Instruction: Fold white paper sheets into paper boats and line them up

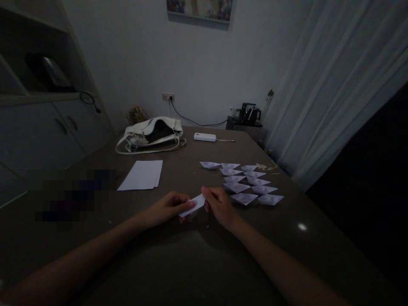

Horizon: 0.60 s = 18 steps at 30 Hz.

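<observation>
Between my two hands is a small piece of folded white paper (196,204), held a little above the dark table. My left hand (172,207) pinches its left end, thumb on top. The upper right corner is gripped by my right hand (220,207), with its fingers curled behind. Just right of my right hand, several folded paper boats (245,198) stand in rows. A stack of white paper sheets (140,175) lies flat to the left, beyond my left hand. The fingers under the folded paper are partly hidden.
On the table (178,263), a white handbag (153,134) lies at the back left. A white power bank (205,137) with a short cable is near the far edge. Small pale scraps (266,166) lie beyond the boats. A pale curtain (306,93) hangs on the right.
</observation>
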{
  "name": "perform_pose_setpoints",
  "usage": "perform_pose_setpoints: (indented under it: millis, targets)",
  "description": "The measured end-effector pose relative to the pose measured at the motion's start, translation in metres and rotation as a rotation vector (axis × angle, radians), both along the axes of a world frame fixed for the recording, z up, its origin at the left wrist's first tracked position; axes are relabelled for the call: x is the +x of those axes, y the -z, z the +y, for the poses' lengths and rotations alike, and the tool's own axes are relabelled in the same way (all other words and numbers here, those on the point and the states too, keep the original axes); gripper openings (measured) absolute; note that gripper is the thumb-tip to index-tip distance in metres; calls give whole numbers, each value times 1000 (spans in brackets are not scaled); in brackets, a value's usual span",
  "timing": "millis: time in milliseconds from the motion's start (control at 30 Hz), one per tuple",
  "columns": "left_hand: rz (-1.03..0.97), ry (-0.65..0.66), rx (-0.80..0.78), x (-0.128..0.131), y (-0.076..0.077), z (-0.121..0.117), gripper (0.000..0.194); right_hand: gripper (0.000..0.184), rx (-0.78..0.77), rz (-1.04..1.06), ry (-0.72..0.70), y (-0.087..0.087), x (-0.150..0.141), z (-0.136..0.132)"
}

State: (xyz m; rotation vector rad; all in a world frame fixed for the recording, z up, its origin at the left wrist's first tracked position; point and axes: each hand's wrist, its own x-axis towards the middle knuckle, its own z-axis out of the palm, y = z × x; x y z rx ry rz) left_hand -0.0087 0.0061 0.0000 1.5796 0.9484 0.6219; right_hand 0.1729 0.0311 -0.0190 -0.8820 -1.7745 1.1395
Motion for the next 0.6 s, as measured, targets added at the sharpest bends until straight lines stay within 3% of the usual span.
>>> perform_pose_setpoints:
  millis: [100,233,433,600]
  targets:
    - [-8,-37,33,-1,2,2,39,54,14,29,14,1,0,1]
    - [-22,-125,88,-4,0,1,36,46,-50,50,-70,3,-1,-1]
    - [-34,-69,84,-3,-2,-1,33,42,-131,-9,-225,6,-3,-1]
    - [2,-100,96,-4,5,3,36,43,-21,-23,-55,4,0,4]
